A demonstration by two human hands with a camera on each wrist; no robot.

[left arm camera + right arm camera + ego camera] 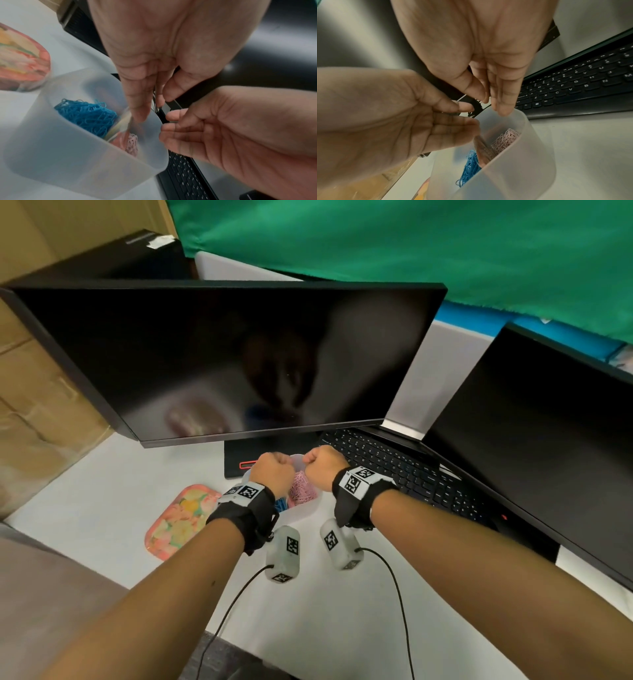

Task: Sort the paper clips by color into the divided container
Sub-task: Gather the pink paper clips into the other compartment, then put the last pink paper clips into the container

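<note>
A frosted divided container stands on the white desk. It holds blue clips in one compartment and pink clips in another. Both hands hover over its far rim, close together. My left hand and right hand each pinch thin pale clips between thumb and fingers. The clips' colour and number are unclear.
A pink patterned tray lies left of the container. A black keyboard runs to the right, a large monitor and its base stand just behind. A second dark screen fills the right.
</note>
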